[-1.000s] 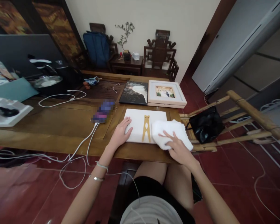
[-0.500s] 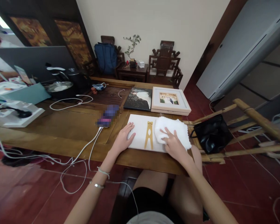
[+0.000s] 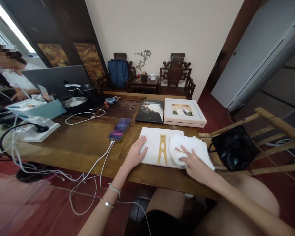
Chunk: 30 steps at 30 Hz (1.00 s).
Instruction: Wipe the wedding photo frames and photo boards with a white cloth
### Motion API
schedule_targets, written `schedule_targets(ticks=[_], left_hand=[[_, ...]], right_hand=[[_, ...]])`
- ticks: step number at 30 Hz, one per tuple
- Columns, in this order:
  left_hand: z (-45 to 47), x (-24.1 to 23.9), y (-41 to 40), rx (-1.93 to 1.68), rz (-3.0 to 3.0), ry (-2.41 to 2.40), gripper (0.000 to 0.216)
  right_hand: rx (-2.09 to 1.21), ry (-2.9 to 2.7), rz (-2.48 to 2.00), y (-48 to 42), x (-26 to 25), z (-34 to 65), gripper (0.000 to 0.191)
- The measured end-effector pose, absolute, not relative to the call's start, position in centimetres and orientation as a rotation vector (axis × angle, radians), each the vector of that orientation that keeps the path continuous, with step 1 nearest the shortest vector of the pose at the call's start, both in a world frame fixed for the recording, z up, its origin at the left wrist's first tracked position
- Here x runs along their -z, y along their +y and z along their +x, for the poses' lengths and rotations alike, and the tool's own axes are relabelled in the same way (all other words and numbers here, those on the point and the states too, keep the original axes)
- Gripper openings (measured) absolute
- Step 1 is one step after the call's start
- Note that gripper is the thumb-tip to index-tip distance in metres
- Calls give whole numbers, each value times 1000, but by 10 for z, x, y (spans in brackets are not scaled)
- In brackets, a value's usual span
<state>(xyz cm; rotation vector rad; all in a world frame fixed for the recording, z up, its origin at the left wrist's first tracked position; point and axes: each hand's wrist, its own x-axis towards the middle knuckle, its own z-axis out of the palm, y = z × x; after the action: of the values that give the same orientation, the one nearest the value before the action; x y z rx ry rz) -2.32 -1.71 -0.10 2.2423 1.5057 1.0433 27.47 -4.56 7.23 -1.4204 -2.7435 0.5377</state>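
Note:
A flat white board (image 3: 151, 147) lies near the front edge of the wooden table. On it rests a flat yellow piece with a bear's head and two long legs (image 3: 162, 149); whether it is loose or printed I cannot tell. A fluffy white cloth (image 3: 189, 144) covers the board's right part and hangs past its right side. My left hand (image 3: 135, 153) is open, lying on the board's left edge with the thumb apart. My right hand (image 3: 195, 165) lies on the cloth, open, its fingers spread over the cloth's front part.
Behind the board lie a dark photo panel (image 3: 150, 110) and a framed photo (image 3: 184, 111). A phone (image 3: 120, 129) with white cables (image 3: 105, 155) is to the left. Further left are a power strip (image 3: 40, 129), pot (image 3: 75, 103) and monitor (image 3: 56, 80). A black bag (image 3: 233, 147) sits at right; another person (image 3: 22, 77) sits behind the monitor.
The view has tilted up and shifted left. My right hand has slid slightly right on the cloth, and the cloth's right corner reaches a little further right. My left hand stays on the board's edge.

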Motion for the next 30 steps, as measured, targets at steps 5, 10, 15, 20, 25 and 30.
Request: schedule_targets(ticks=[5, 10, 15, 20, 25, 30], left_hand=[[-21, -1, -18, -1076, 2257, 1517, 40], [-20, 0, -19, -1094, 2277, 1536, 38], [-20, 1, -18, -1060, 2283, 1554, 39], [-21, 2, -18, -1074, 2267, 1541, 39], [-22, 1, -18, -1075, 2244, 1528, 39], [-22, -1, -19, -1059, 2238, 1536, 39]], right_hand=[[-501, -2871, -1437, -1, -90, 279, 55], [-532, -2958, -1423, -41, -97, 271, 60], [-631, -3063, -1399, -90, -102, 265, 60], [-578, -3073, -1293, -75, -107, 266, 56], [-350, -2982, -1292, -19, -97, 262, 54], [-201, -2924, -1349, 1, -84, 258, 49]])
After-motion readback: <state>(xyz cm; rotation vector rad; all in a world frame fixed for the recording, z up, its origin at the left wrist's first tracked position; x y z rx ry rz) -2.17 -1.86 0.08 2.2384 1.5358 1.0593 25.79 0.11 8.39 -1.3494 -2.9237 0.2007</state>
